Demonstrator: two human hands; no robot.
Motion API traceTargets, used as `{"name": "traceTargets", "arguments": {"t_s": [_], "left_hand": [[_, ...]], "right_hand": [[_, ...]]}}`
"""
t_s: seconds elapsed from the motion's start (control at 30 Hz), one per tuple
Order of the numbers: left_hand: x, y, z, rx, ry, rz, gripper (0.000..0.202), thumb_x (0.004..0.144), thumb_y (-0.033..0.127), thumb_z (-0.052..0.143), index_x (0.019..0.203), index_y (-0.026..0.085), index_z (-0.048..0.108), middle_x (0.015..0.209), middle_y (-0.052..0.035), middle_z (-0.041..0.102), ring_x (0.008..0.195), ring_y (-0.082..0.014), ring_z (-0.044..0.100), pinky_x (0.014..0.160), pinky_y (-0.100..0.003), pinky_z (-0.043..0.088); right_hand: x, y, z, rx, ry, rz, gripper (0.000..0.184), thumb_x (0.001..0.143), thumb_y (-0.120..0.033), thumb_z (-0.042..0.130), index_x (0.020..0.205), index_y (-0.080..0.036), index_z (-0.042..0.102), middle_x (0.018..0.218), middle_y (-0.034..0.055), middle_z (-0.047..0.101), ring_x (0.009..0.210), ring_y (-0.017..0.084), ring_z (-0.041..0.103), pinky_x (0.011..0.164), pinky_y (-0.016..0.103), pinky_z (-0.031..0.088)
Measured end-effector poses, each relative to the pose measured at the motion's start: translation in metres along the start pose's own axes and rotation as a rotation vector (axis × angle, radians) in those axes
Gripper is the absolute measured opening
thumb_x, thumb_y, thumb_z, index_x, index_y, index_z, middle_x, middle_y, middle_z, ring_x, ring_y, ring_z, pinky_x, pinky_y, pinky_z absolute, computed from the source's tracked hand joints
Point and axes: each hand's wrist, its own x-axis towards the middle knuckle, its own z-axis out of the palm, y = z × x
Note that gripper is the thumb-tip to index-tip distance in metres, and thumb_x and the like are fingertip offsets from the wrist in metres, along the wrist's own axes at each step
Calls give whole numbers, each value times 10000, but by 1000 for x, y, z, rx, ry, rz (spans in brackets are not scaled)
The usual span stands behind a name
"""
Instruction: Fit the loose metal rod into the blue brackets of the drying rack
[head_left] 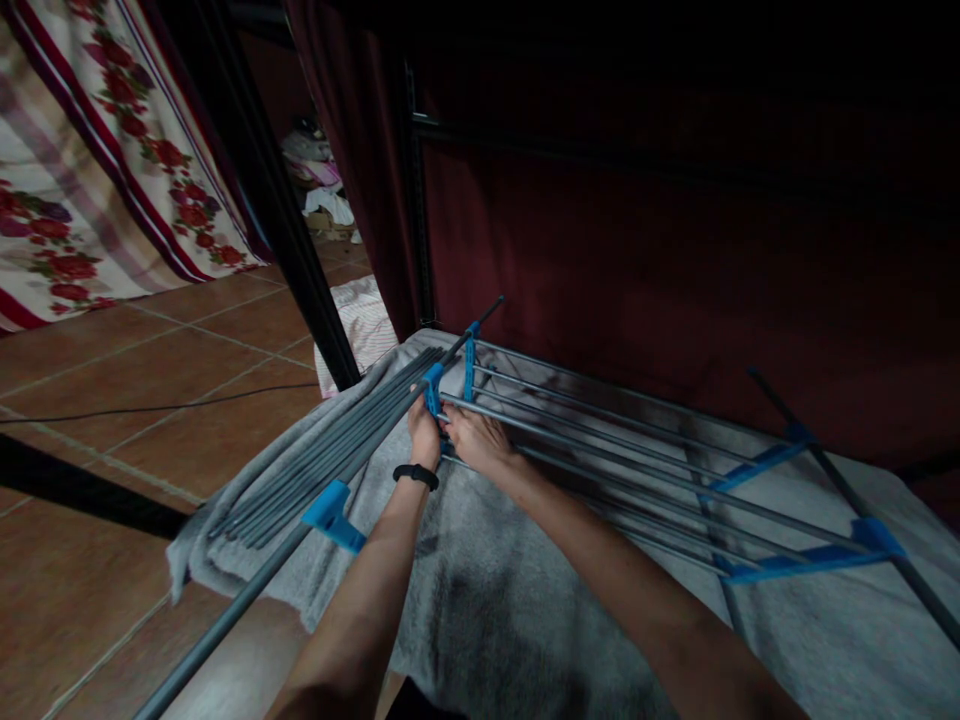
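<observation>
A partly assembled rack of grey metal tubes and blue plastic brackets lies on a grey blanket (pixel 495 590). My left hand (pixel 424 432), a black band on its wrist, is closed round the near blue bracket (pixel 433 390) on a long grey pole (pixel 390 425). Against that bracket, my right hand (pixel 480 436) pinches the end of a thin grey tube; its fingertips are partly hidden. Several tubes (pixel 622 450) run from here to a blue bracket (pixel 817 568) at the right. Another blue bracket (pixel 469 365) sits further up the pole.
A bundle of loose grey tubes (pixel 337 455) lies left of the pole. A separate blue bracket (pixel 334 515) sits lower on the pole. Black frame posts (pixel 262 190) and a dark red curtain (pixel 637 270) border the blanket. A cable (pixel 165 405) crosses the tiled floor (pixel 172 350).
</observation>
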Motion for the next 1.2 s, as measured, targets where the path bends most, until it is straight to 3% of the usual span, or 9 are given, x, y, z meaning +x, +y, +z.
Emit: {"name": "traceTargets", "arguments": {"t_s": [0.1,0.27,0.57,0.67,0.77,0.83,0.93,1.1,1.2], "left_hand": [[-4,2,1,3,-14,-47,507,935,662,525,658,238,495,506,32,467,431,-122,410,448,-264,359],[-8,5,4,-12,-70,-37,540,989,620,442,666,204,561,550,-9,548,420,-106,400,430,-264,318],[-10,5,2,0,-89,-12,534,1025,588,413,701,198,581,534,-4,531,431,-108,389,449,-278,309],[-9,6,1,9,-89,-29,547,1005,619,422,678,210,578,519,-7,522,428,-119,398,450,-284,320],[-8,8,1,6,-73,-20,519,965,641,482,677,219,572,551,-9,556,454,-130,455,480,-282,377],[-9,12,1,5,-51,12,501,943,650,522,702,217,590,579,-7,582,495,-138,505,531,-280,432],[-12,22,4,21,-35,69,590,952,714,460,774,190,665,643,-33,645,571,-158,571,603,-291,481],[-13,37,13,-15,-46,63,721,916,821,397,801,171,688,716,-57,682,600,-151,601,599,-275,467],[-14,39,14,27,-44,70,726,907,839,394,745,180,654,629,-33,626,516,-133,531,548,-272,431]], "right_hand": [[-10,0,-1,-42,25,22,392,1083,-261,391,1443,-212,539,1319,115,723,1169,232,691,980,344,520],[-20,2,0,-85,16,70,298,1098,-266,383,1286,-187,600,1236,126,746,1131,228,704,941,335,519],[-20,2,2,-95,35,50,304,1100,-281,402,1277,-171,624,1222,110,743,1135,239,686,925,351,537],[-33,2,6,-144,103,-41,368,1098,-256,377,1384,-153,584,1327,141,697,1233,236,632,1005,360,518],[-52,8,6,-188,208,-220,429,1086,-192,346,1468,-146,537,1503,149,595,1398,226,511,1162,376,416],[-63,17,0,-205,273,-262,445,1076,-171,358,1488,-154,524,1564,140,544,1457,231,444,1220,406,347],[-70,33,-13,-244,346,-121,451,1073,-176,372,1502,-166,511,1543,156,553,1438,261,453,1208,458,340],[-71,47,-32,-287,216,46,405,1067,-153,358,1398,-181,591,1228,143,703,1124,237,630,1028,385,457],[-72,44,-35,-283,204,65,395,1080,-176,349,1387,-199,597,1220,132,704,1112,231,631,980,360,471]]}}
